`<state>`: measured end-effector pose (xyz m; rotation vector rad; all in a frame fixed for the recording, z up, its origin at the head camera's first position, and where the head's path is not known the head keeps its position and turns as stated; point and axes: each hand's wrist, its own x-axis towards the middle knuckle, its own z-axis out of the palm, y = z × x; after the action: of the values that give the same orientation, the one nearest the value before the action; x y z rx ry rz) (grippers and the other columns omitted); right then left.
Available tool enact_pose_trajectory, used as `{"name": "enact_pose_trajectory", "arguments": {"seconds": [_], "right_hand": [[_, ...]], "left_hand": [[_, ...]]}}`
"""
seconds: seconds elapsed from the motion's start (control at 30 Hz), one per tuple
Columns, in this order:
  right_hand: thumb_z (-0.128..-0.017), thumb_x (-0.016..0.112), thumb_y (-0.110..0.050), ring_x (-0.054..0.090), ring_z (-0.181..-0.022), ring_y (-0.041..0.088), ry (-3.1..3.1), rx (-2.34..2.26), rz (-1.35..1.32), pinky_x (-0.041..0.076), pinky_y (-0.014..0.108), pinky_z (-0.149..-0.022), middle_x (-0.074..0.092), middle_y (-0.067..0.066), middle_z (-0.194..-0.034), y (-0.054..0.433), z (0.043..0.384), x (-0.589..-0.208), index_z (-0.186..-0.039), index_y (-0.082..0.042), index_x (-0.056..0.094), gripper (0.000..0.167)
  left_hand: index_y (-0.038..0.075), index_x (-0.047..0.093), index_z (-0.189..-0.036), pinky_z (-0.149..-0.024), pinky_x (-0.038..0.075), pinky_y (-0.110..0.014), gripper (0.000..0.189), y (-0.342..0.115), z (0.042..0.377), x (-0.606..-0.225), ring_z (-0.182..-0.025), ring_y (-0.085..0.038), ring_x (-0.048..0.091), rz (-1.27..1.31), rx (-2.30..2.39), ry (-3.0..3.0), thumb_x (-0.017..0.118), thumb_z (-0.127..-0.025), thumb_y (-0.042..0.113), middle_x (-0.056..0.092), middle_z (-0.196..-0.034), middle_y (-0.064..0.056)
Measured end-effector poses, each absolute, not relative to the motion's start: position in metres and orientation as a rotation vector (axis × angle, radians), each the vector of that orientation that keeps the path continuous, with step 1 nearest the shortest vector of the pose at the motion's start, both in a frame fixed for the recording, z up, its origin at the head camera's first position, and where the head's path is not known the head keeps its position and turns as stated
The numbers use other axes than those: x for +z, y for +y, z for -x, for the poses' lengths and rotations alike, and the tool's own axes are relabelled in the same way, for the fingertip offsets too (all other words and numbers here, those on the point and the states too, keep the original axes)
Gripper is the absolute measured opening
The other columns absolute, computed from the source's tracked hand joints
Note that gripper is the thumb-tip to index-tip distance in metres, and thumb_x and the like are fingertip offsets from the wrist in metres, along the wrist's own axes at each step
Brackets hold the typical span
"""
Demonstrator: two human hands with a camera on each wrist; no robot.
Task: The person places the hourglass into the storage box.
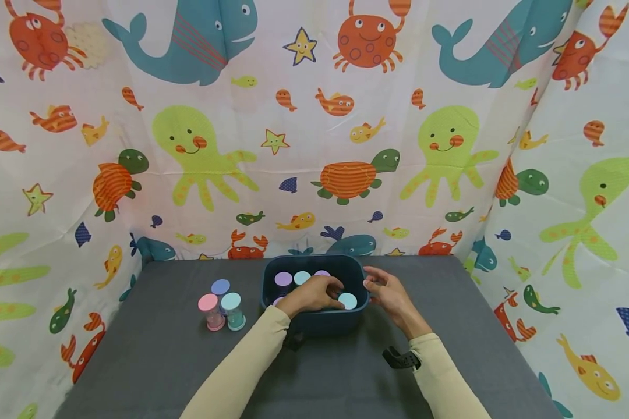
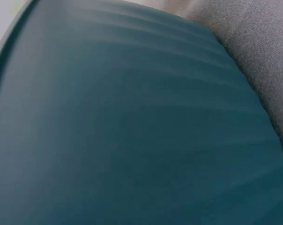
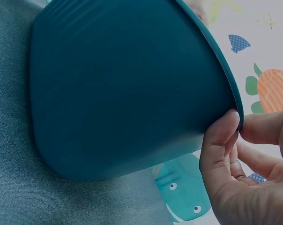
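A dark blue bin (image 1: 320,323) stands on the table, with several sand timers inside, their purple and light turquoise caps showing. My left hand (image 1: 317,293) reaches over its front rim, thumb and fingers curled about a sand timer with a light turquoise cap (image 1: 347,301) at the right end. The timer's lower part is hidden inside. At the bin's right side, my right hand (image 1: 390,295) pinches the rim between thumb (image 3: 223,129) and forefinger, as the right wrist view shows. The bin's outer wall (image 2: 132,122) fills most of the left wrist view.
Left of the bin stand a pink sand timer (image 1: 212,312), a blue-capped one (image 1: 221,287) and a turquoise one (image 1: 233,311), close together. Grey cloth (image 1: 168,349) covers the table. A curtain with sea animals (image 1: 293,192) hangs behind and along both sides.
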<state>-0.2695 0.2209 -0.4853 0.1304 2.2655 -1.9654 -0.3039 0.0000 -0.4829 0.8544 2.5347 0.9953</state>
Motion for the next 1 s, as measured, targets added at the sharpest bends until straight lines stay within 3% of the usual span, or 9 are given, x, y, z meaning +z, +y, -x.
{"name": "enact_pose_trajectory", "arguments": {"seconds": [0.27,0.6,1.0], "right_hand": [[-0.101,0.054,-0.015,0.053,-0.098,0.022,2.263,-1.963,-0.136,0.053,0.032,-0.077,0.052,0.008,-0.116,0.22,0.271,-0.489,-0.142,-0.015,0.05,0.041],[-0.101,0.054,-0.015,0.053,-0.099,0.023,2.268,-1.969,-0.129,0.054,0.031,-0.077,0.051,0.01,-0.118,0.221,0.271,-0.487,-0.142,-0.015,0.051,0.041],[-0.101,0.054,-0.015,0.052,-0.1,0.023,2.254,-1.981,-0.112,0.053,0.03,-0.076,0.051,0.008,-0.115,0.222,0.273,-0.49,-0.142,-0.014,0.05,0.042]], "left_hand": [[0.008,0.064,-0.122,-0.091,0.055,-0.034,0.044,-0.022,0.301,-0.482,-0.095,-0.014,0.066,-0.826,1.136,2.545,0.077,-0.085,0.028,0.068,-0.115,-0.011],[0.013,0.063,-0.126,-0.092,0.055,-0.037,0.044,-0.048,0.282,-0.469,-0.106,-0.02,0.064,-0.783,1.296,2.58,0.074,-0.087,0.03,0.067,-0.12,-0.011],[0.014,0.065,-0.12,-0.086,0.057,-0.032,0.033,-0.075,0.255,-0.457,-0.101,-0.02,0.066,-0.786,1.478,2.693,0.073,-0.089,0.023,0.068,-0.114,-0.007]]}}
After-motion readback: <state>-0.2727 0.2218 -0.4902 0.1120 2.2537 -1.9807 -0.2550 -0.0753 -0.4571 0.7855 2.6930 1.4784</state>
